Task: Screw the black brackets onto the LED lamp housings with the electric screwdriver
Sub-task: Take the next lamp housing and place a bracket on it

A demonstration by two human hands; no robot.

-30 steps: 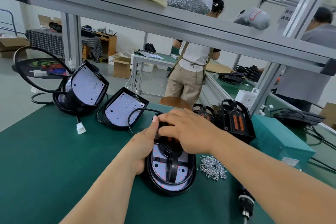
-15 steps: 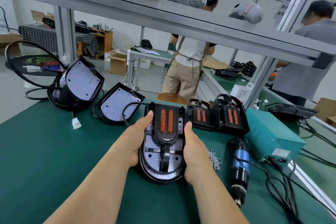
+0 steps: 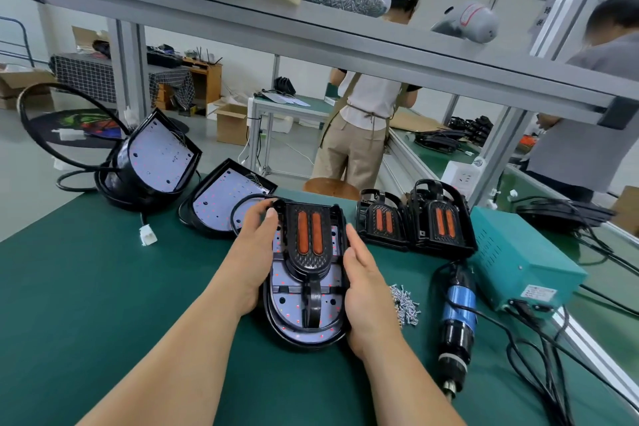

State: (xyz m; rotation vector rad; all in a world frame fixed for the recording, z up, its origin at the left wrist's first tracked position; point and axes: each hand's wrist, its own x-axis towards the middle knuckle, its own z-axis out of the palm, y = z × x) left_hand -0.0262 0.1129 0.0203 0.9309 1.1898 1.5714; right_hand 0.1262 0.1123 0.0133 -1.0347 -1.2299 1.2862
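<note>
Shifted right grip [image 3: 363,287] beside housing [image 3: 297,339], left grip [image 3: 255,252] opposite

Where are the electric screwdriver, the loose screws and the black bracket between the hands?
electric screwdriver [image 3: 460,304], head view, on its blue barrel.
loose screws [image 3: 405,303], head view, middle of the pile.
black bracket [image 3: 309,235], head view, between its two orange strips.
</note>
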